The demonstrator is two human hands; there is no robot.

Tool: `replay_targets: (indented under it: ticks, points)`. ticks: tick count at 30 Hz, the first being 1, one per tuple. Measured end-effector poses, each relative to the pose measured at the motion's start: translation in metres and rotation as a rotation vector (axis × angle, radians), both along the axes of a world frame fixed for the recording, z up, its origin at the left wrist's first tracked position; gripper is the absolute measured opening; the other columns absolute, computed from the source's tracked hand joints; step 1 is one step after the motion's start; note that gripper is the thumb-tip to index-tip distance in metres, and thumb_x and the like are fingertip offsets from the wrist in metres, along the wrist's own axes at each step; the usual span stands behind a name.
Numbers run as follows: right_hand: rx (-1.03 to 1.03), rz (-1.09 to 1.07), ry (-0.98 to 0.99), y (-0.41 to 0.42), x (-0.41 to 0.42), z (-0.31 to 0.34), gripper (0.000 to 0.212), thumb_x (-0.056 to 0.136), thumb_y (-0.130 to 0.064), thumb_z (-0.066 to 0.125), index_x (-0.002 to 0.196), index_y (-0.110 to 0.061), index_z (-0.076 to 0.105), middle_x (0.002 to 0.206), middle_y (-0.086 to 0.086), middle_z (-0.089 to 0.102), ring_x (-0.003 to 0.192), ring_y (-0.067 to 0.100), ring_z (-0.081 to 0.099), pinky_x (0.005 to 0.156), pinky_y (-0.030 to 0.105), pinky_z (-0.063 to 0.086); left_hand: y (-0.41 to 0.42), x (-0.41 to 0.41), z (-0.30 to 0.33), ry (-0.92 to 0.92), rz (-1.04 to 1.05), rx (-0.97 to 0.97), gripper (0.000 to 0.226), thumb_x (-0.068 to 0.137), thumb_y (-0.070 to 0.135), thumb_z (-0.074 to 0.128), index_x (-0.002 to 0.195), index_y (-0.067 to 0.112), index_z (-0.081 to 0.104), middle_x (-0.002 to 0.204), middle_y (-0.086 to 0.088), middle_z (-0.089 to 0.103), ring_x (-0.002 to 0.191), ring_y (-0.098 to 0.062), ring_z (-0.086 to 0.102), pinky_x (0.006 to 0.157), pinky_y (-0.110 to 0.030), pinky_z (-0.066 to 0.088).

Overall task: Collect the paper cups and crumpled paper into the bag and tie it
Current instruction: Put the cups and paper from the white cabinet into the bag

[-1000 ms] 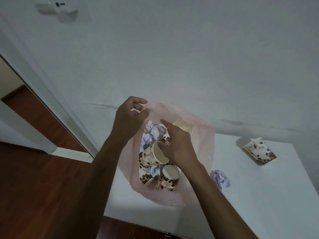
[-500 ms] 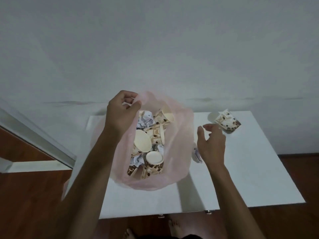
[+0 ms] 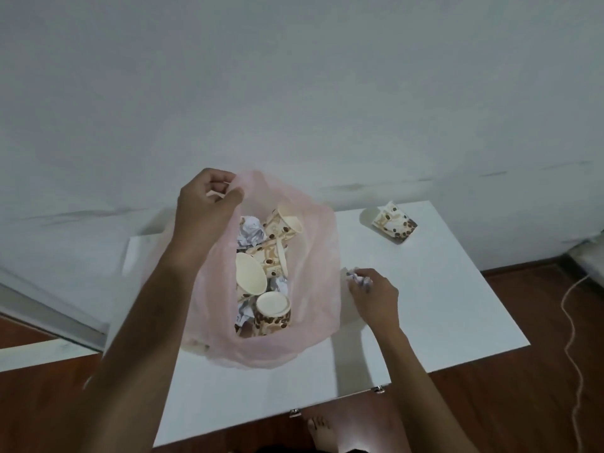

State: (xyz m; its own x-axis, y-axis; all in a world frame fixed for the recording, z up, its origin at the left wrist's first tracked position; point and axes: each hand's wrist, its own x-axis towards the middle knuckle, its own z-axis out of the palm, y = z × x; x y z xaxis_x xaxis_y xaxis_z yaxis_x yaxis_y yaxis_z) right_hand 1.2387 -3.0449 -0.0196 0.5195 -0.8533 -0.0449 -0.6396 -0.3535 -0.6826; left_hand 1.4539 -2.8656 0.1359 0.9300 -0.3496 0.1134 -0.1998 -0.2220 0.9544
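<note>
**Bag held open, paper ball grasped**

The left hand pinches the pink bag rim, cups and paper below it. The right hand closes on crumpled paper. Beyond it lies a flattened cup.

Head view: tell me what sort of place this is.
Probably a room in a home, though little shows. A small white table stands against a plain white wall on a reddish wood floor, a white cable trails across that floor, and a bare foot shows below the table's edge.
</note>
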Motion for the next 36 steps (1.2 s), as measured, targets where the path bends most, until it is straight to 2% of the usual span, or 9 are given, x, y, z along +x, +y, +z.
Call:
replay_targets:
  ticks: [2, 4, 7, 15, 20, 22, 30, 34, 36]
  points:
    - [-0.008, -0.039, -0.160, 0.002, -0.001, 0.020, 0.023, 0.089, -0.028, 0.068, 0.110, -0.020, 0.066, 0.092, -0.004, 0.073, 0.079, 0.013, 0.068, 0.074, 0.023, 0.050, -0.001, 0.001, 0.003, -0.003, 0.003, 0.005, 0.015, 0.086, 0.017, 0.066, 0.100, 0.023, 0.067, 0.093, 0.005, 0.063, 0.060, 0.011, 0.055, 0.063, -0.015, 0.046]
    - [0.034, -0.058, -0.307, 0.006, 0.000, 0.047, 0.034, 0.086, -0.034, 0.071, 0.117, -0.026, 0.058, 0.091, -0.010, 0.069, 0.073, 0.000, 0.066, 0.068, 0.009, 0.047, -0.001, 0.002, 0.006, -0.006, 0.005, 0.007, 0.015, 0.087, 0.016, 0.065, 0.100, 0.023, 0.067, 0.092, 0.006, 0.064, 0.060, 0.012, 0.055, 0.065, -0.019, 0.046]
    - [0.086, 0.007, -0.452, 0.017, 0.009, 0.090, 0.046, 0.082, -0.035, 0.075, 0.121, -0.028, 0.051, 0.099, -0.017, 0.065, 0.083, -0.006, 0.063, 0.065, 0.004, 0.045, 0.000, 0.002, 0.010, -0.009, 0.010, 0.006, 0.015, 0.088, 0.016, 0.065, 0.100, 0.023, 0.067, 0.092, 0.007, 0.063, 0.060, 0.014, 0.055, 0.064, -0.017, 0.045]
    - [0.124, 0.435, -0.359, 0.060, 0.071, 0.119, 0.041, 0.080, -0.038, 0.076, 0.115, -0.025, 0.058, 0.102, -0.017, 0.065, 0.086, 0.000, 0.062, 0.070, 0.013, 0.049, 0.021, 0.007, 0.020, -0.053, 0.056, 0.034, 0.018, 0.086, 0.011, 0.067, 0.101, 0.020, 0.069, 0.086, 0.009, 0.062, 0.081, 0.001, 0.059, 0.069, -0.020, 0.045]
    - [0.144, 0.615, -0.348, 0.080, 0.115, 0.120, 0.064, 0.080, -0.045, 0.075, 0.137, -0.027, 0.053, 0.133, -0.006, 0.059, 0.109, 0.011, 0.060, 0.090, 0.027, 0.054, 0.032, 0.005, 0.023, -0.092, 0.064, 0.067, 0.016, 0.089, 0.010, 0.067, 0.101, 0.019, 0.068, 0.091, 0.010, 0.064, 0.091, -0.006, 0.061, 0.071, -0.018, 0.046]
    - [0.152, 0.647, -0.367, 0.080, 0.115, 0.121, 0.059, 0.083, -0.044, 0.073, 0.136, -0.029, 0.054, 0.136, -0.006, 0.058, 0.115, 0.011, 0.058, 0.093, 0.033, 0.053, 0.034, 0.003, 0.022, -0.127, 0.050, 0.066, 0.015, 0.087, 0.008, 0.068, 0.098, 0.020, 0.068, 0.092, 0.009, 0.065, 0.091, -0.007, 0.061, 0.072, -0.016, 0.048]
    - [0.085, 0.399, -0.566, 0.022, 0.087, 0.118, 0.014, 0.089, -0.023, 0.067, 0.103, -0.023, 0.070, 0.099, -0.012, 0.071, 0.088, 0.003, 0.065, 0.067, 0.010, 0.049, 0.022, -0.009, 0.009, -0.211, 0.035, 0.053, 0.012, 0.084, 0.008, 0.069, 0.096, 0.012, 0.068, 0.089, 0.000, 0.067, 0.088, -0.012, 0.062, 0.071, -0.016, 0.050]
    - [-0.007, 0.268, -0.476, -0.031, 0.077, 0.092, 0.022, 0.087, -0.027, 0.066, 0.109, -0.027, 0.067, 0.110, -0.010, 0.066, 0.103, 0.011, 0.059, 0.085, 0.030, 0.052, 0.002, -0.021, 0.004, -0.235, 0.049, 0.082, 0.013, 0.086, 0.006, 0.069, 0.098, 0.008, 0.069, 0.090, -0.003, 0.067, 0.084, -0.005, 0.061, 0.068, -0.012, 0.050]
    - [-0.080, 0.206, -0.384, -0.061, 0.070, 0.072, 0.033, 0.084, -0.025, 0.068, 0.117, -0.024, 0.064, 0.120, -0.001, 0.061, 0.116, 0.021, 0.052, 0.098, 0.035, 0.045, -0.007, -0.026, 0.003, -0.241, 0.060, 0.093, 0.013, 0.086, 0.006, 0.069, 0.098, 0.008, 0.069, 0.090, -0.005, 0.067, 0.079, 0.001, 0.059, 0.068, -0.012, 0.049]
